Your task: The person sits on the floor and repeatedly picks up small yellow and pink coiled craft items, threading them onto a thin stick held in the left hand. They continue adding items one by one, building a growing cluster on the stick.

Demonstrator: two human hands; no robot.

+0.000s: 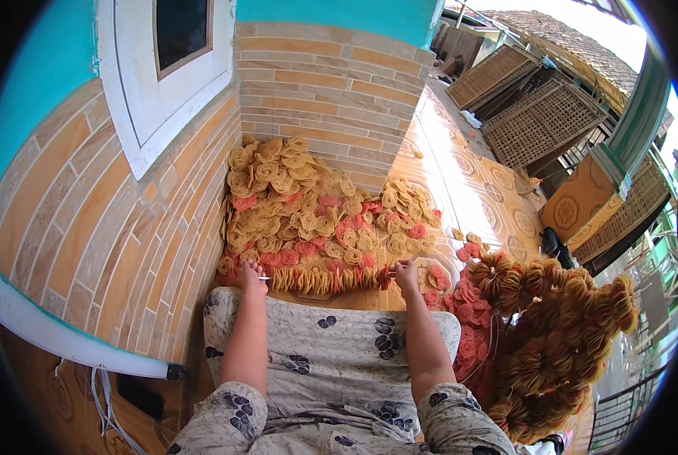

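Observation:
A row of thin tan crackers [325,280], round and swirled, is threaded side by side and stretched level between my two hands above my lap. A few red ones sit at its right end. My left hand [250,274] is closed on a short white end piece [265,278] at the row's left end; whether it is stick or cord I cannot tell. At the other end my right hand [406,274] pinches the threading line just past the red crackers. Below the row, a grey-white patterned cloth [331,341] covers my lap.
Loose tan crackers [267,174] mixed with pink ones are heaped against the brick-patterned wall [316,83]. Pink crackers [468,311] lie by my right knee. Large threaded bunches [551,341] stand at right. Woven racks [544,121] lean farther off. White cables [104,402] hang at lower left.

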